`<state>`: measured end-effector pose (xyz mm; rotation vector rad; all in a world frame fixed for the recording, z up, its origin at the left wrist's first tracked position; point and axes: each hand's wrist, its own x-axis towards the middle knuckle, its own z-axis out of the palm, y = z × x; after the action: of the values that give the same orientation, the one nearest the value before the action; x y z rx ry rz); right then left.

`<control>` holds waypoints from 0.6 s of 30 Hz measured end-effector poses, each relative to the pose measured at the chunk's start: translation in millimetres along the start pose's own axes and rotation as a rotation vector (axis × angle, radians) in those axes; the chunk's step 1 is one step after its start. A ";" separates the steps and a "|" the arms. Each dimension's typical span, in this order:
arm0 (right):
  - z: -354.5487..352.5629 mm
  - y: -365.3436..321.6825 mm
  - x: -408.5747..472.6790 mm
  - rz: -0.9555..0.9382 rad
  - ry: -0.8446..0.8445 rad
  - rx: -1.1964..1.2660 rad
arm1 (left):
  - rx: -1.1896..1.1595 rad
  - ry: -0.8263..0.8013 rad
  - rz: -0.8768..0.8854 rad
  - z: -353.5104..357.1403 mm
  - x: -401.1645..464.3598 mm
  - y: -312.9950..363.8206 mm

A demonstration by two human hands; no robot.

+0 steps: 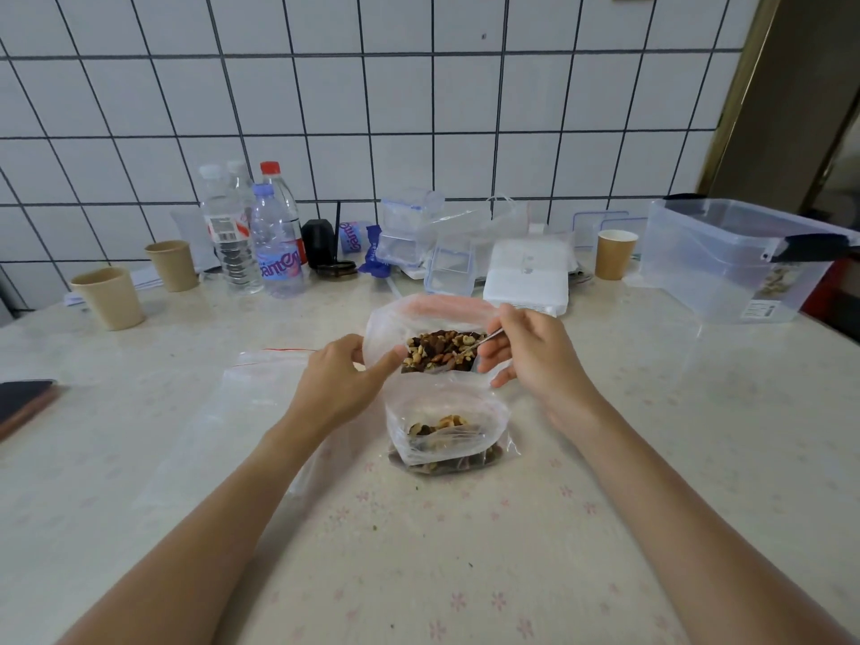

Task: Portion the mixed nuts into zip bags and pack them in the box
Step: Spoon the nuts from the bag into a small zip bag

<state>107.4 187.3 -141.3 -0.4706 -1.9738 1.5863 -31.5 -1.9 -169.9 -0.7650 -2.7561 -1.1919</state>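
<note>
A large clear bag of mixed nuts (442, 349) stands open at the table's middle. My left hand (346, 377) pinches its left rim. My right hand (528, 353) holds a metal spoon (484, 339) whose tip is down among the nuts in that bag. Right in front of it sits a smaller zip bag (446, 435), open and partly filled with nuts. An empty zip bag (260, 388) with a red seal line lies flat to the left. The clear plastic box (726, 258) stands at the far right with some nut bags inside.
Water bottles (274, 239), paper cups (109, 297) (614, 253), small clear containers (409, 235) and a white packet (528, 272) line the tiled wall. A dark phone (23, 402) lies at the left edge. The flowered tablecloth (442, 551) covers the table.
</note>
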 end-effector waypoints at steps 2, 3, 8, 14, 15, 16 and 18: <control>2.6 1.3 -1.5 -0.017 -0.014 -0.041 | 0.022 -0.018 0.034 2.9 -0.3 -0.4; 3.2 1.7 -2.0 -0.026 -0.012 -0.040 | 0.032 -0.027 0.045 2.8 -0.8 0.0; 7.3 4.2 -4.3 -0.018 -0.050 -0.039 | 0.030 -0.061 0.054 2.1 -3.1 3.3; 15.2 8.9 -5.3 0.086 -0.026 0.063 | -0.101 -0.084 0.034 -0.9 -6.8 8.3; 15.3 9.1 -5.4 0.095 -0.009 0.070 | -0.119 -0.087 0.032 -1.6 -7.3 8.9; 15.6 9.5 -5.5 0.104 0.007 0.078 | -0.132 -0.088 0.031 -2.1 -7.3 9.1; 17.0 10.3 -6.1 0.119 0.027 0.094 | -0.157 -0.088 0.025 -2.8 -6.3 9.2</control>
<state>101.0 173.0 -155.0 -0.5779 -1.8720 1.7279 -22.2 -1.1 -163.2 -0.8835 -2.7373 -1.4167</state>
